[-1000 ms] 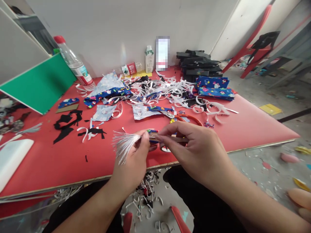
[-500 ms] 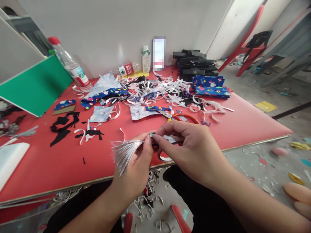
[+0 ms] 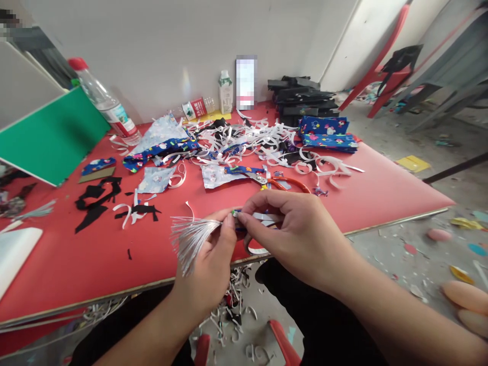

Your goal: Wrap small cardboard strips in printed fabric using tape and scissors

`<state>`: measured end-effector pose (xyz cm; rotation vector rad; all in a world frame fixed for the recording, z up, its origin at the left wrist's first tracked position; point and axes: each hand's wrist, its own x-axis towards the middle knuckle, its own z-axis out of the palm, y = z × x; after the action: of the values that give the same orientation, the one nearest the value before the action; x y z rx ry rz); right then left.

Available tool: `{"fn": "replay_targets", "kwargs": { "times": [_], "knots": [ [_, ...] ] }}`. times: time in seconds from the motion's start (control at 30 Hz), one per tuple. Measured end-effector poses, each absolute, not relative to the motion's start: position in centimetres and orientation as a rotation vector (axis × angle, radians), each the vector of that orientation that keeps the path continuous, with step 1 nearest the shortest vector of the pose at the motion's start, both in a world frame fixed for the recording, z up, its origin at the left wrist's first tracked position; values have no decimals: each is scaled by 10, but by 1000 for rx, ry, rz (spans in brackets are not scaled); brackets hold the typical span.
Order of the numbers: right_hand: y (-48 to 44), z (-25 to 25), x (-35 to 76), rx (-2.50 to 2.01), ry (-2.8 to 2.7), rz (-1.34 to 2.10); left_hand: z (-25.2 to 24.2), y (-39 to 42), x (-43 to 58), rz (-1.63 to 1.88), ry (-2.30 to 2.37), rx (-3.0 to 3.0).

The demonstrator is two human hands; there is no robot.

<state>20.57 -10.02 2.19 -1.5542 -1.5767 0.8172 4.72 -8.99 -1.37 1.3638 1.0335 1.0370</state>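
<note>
Red table [image 3: 381,193], white wall [image 3: 171,40]

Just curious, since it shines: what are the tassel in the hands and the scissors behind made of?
The tassel, pinched in the left hand, looks like thin glossy plastic or foil strips, with a silvery sheen. The scissors have metal blades and smooth orange handles, probably plastic-coated.

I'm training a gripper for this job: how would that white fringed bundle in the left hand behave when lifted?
Probably floppy: the white fringed bundle fans out and droops beyond the left hand. Likely very light, since a fingertip pinch holds it. Its thin strands look apt to splay.
</note>
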Motion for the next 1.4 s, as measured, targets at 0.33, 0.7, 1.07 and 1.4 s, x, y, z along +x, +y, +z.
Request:
{"fn": "replay_targets", "kwargs": {
  "times": [0.33,0.7,1.07,1.4],
  "knots": [
    [-106,16,205,-1531,-1645,634,-15,-86,42,1097,1199,1332],
    [-102,27,225,-1825,-1610,469,-21,-73,27,1400,1395,1366],
    [-91,20,229,-1806,-1431,764,-18,-77,29,1445,1109,1116],
    [-86,14,222,-1772,-1421,714,-17,-78,27,1460,1074,1117]
  ]
}}
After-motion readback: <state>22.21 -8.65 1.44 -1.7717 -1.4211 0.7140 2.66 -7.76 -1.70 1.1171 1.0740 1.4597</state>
